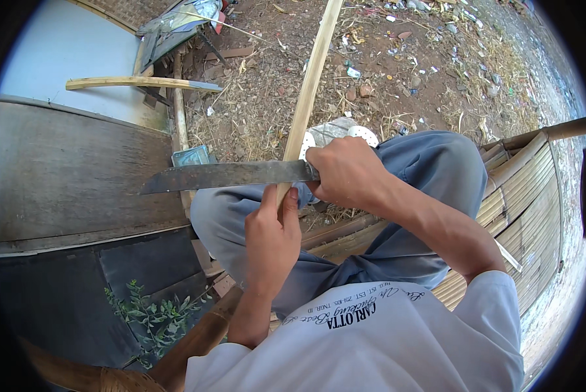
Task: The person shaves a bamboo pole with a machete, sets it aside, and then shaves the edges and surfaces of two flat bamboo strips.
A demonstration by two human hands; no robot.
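My right hand (345, 172) is closed around the handle of a machete (231, 177). Its long, dark, worn blade points left and lies across a pale strip of wood or bamboo (311, 78). The strip runs from between my knees up past the top edge of the view. Just below the blade, my left hand (271, 228) pinches the strip's near end between thumb and fingers. The exact spot where the cutting edge meets the strip is hard to make out.
I sit on a bamboo slat bench (521, 202). A wooden board (84, 173) stands at the left, with a leafy plant (156, 320) below it. Another pale strip (133, 82) juts out at upper left. Littered dirt ground (397, 85) lies ahead, beyond my white shoes (363, 134).
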